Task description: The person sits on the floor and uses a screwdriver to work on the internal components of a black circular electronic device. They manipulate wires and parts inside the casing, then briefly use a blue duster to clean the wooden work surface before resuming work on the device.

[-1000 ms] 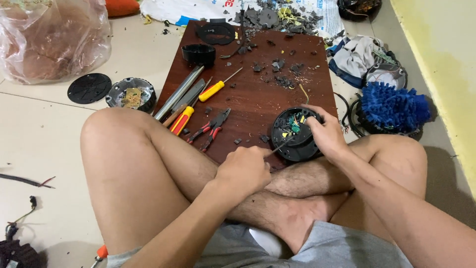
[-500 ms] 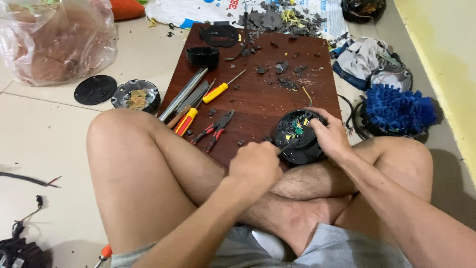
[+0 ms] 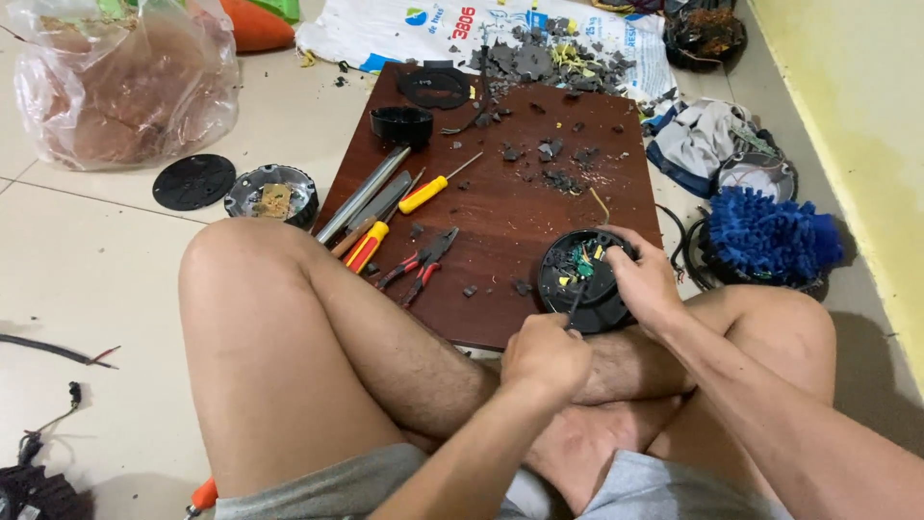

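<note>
Closer now than a second ago, the left hand (image 3: pixel 545 358) has moved up to the round black housing (image 3: pixel 585 279), its fist closed around a thin dark tool (image 3: pixel 576 301) whose tip reaches in among the coloured wires. Across from it, the right hand (image 3: pixel 643 281) stays clamped on the housing's far rim, pinning it at the near right corner of the dark wooden board (image 3: pixel 520 207), beside the person's crossed legs on the tiled floor (image 3: pixel 87 260). By the look of it, probing of the exposed insides is under way. Red-handled pliers (image 3: pixel 422 260), a yellow screwdriver (image 3: pixel 435 187) and grey plastic fragments (image 3: pixel 544 152) lie untouched on the board; a blue mop-like pad (image 3: pixel 770 236) sits well to the right.
</note>
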